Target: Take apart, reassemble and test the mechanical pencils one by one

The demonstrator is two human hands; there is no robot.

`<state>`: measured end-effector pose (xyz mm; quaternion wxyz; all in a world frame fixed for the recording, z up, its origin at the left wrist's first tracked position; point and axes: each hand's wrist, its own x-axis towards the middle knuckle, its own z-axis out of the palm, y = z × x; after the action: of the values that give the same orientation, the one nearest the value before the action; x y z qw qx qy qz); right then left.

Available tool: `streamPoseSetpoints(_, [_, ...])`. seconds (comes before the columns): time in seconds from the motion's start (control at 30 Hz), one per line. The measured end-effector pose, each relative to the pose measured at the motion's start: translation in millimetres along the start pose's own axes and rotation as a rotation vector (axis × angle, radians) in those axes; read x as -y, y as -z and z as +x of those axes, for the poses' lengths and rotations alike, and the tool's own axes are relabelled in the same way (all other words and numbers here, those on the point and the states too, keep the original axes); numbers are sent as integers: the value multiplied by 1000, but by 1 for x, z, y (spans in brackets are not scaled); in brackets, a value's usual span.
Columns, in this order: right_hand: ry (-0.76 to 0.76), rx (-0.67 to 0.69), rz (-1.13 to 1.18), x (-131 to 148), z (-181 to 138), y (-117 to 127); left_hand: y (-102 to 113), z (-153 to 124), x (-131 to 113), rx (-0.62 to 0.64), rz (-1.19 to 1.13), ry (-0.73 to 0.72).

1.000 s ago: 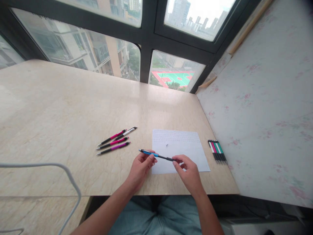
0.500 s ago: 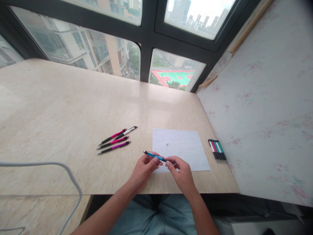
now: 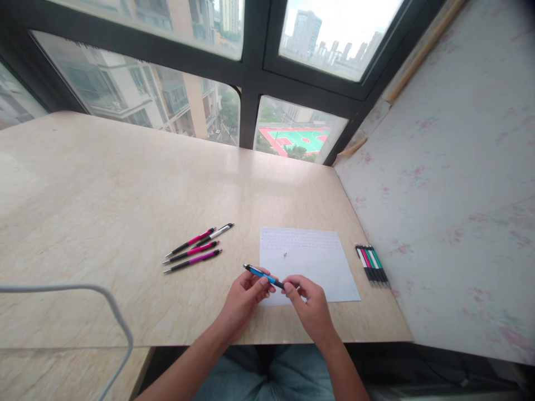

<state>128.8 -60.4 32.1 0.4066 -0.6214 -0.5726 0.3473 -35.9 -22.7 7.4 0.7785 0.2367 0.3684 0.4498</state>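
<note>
Head view: the left hand (image 3: 242, 298) pinches the blue pen (image 3: 257, 272) mid-barrel, thumb on top, while the right hand (image 3: 308, 306) closes its fingertips on the dark grip end; a hold at two points, probably for steadiness. The pen slants from ten o'clock to four, over the paper (image 3: 317, 267). Thumbs face inward, forearms entering from seven and five. A small bit (image 3: 285, 255) (too tiny to identify) lies at one o'clock, loose pens (image 3: 191, 252) at ten, an aligned row of pens (image 3: 370, 263) near three, perhaps grouped for tidiness.
</note>
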Motion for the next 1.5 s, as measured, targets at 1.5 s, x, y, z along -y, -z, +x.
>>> streamPoseSetpoints(1.5, [-173,-84,263,-18,5,-5,9,7,-2,-23,2,-61])
